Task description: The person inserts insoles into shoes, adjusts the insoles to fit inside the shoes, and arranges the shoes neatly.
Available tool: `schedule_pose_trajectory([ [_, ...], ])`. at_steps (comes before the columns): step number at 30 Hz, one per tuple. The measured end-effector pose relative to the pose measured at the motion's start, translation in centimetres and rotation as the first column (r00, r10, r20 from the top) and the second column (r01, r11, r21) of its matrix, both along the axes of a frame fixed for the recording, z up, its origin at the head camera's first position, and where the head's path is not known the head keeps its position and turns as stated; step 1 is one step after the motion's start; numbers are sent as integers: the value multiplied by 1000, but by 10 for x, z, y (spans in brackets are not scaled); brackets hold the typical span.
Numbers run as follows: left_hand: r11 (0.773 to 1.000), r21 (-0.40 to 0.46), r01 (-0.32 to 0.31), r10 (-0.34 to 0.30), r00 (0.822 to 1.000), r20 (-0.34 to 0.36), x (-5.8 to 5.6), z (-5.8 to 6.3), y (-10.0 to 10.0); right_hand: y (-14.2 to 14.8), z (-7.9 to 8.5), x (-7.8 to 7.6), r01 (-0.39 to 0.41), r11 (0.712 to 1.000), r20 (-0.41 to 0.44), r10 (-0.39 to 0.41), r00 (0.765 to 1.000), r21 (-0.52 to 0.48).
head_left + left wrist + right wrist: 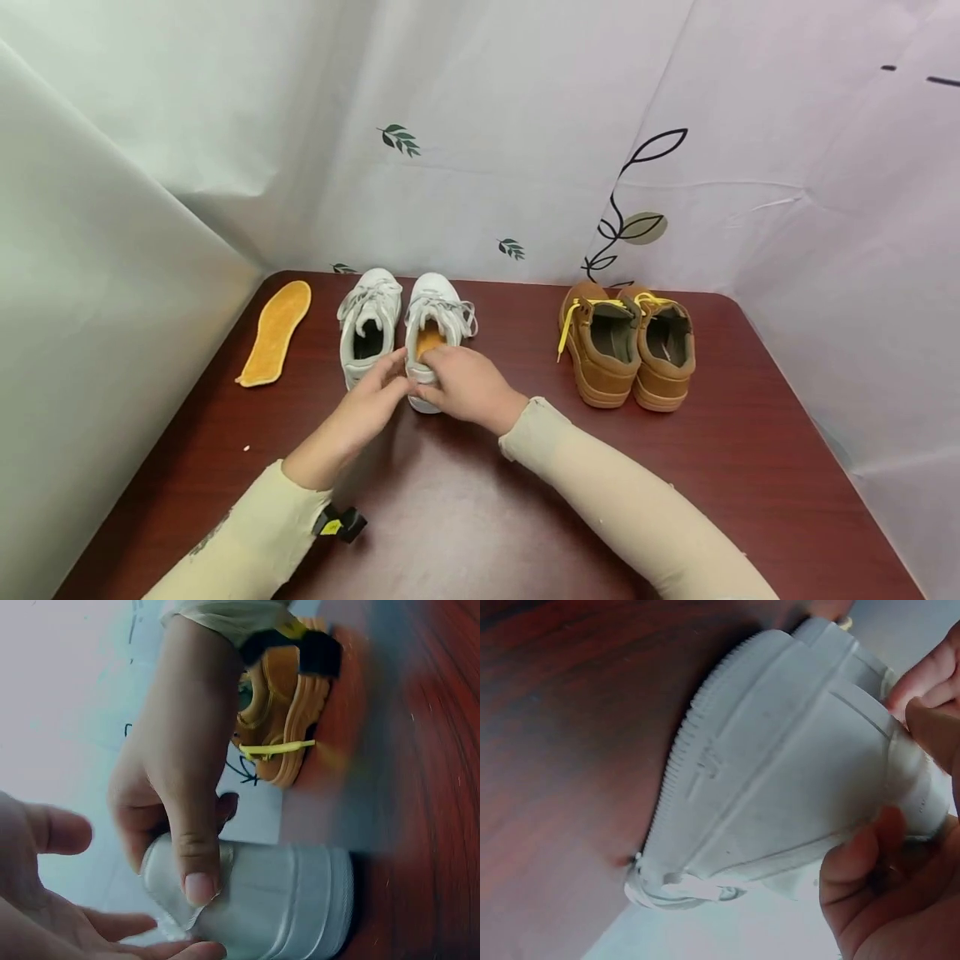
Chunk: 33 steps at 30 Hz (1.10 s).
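Two white lace-up sneakers stand side by side at the table's far edge, toes away from me. Inside the right white sneaker a strip of the orange insole shows; the rest is hidden. My right hand grips this sneaker's heel collar, thumb on the outside of the heel and fingers over into the opening. From the left, my left hand touches the collar with loosely extended fingers, its thumb apart. The left white sneaker shows a dark inside. A loose orange insole lies farther left.
Two brown shoes with yellow laces stand at the back right of the dark red table. White patterned sheeting closes off the back and sides. A black item with a yellow patch sits by my left cuff.
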<state>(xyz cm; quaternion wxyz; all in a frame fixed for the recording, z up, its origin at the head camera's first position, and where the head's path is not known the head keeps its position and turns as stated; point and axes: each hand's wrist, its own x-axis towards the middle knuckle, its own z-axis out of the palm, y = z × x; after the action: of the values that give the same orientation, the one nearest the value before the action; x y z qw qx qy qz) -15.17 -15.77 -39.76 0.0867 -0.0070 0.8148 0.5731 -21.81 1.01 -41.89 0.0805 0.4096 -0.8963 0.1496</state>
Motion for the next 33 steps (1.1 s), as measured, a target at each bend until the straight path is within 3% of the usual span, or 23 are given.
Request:
schedule_pose_trajectory([
  [2, 996, -86, -19, 12, 997, -83, 3, 3, -4, 0, 3, 0, 11, 1000, -23, -11, 1000, 1],
  [4, 991, -112, -76, 56, 983, -176, 2, 4, -9, -1, 6, 0, 15, 1000, -48, -16, 999, -12],
  [6, 989, -52, -142, 124, 958, -259, 0, 5, -16, -4, 11, 1, 1, 1000, -74, -3, 997, -31],
  [8, 979, 88, -183, 201, 929, -310, -3, 5, -24, -9, 18, 5, -16, 1000, -116, 13, 993, -27],
  [11, 924, 318, -212, 313, 896, -314, -7, 6, -38, -21, 26, 13, -53, 998, -188, 55, 981, 16],
  [13, 875, 433, -219, 363, 887, -285, -10, 5, -45, -32, 29, 21, -70, 996, -213, 82, 974, 63],
  [15, 840, 494, -226, 388, 887, -253, -13, 4, -52, -43, 32, 27, -78, 992, -199, 96, 975, 96],
  [18, 813, 531, -239, 399, 893, -209, -18, 1, -61, -58, 33, 33, -64, 988, -165, 88, 982, 142],
  [22, 794, 541, -278, 425, 890, -165, -24, -5, -69, -72, 31, 34, -1, 985, -163, 30, 986, 174],
  [25, 787, 514, -340, 461, 878, -126, -28, -9, -73, -82, 28, 34, 54, 979, -183, -17, 983, 198],
  [29, 835, 315, -452, 508, 853, -121, -36, -16, -78, -97, 22, 34, 138, 955, -251, -71, 965, 264],
  [32, 859, 172, -483, 506, 854, -126, -40, -21, -83, -108, 18, 34, 213, 934, -290, -128, 948, 286],
  [33, 867, 151, -475, 493, 862, -119, -40, -23, -86, -111, 16, 33, 231, 930, -296, -144, 944, 286],
])
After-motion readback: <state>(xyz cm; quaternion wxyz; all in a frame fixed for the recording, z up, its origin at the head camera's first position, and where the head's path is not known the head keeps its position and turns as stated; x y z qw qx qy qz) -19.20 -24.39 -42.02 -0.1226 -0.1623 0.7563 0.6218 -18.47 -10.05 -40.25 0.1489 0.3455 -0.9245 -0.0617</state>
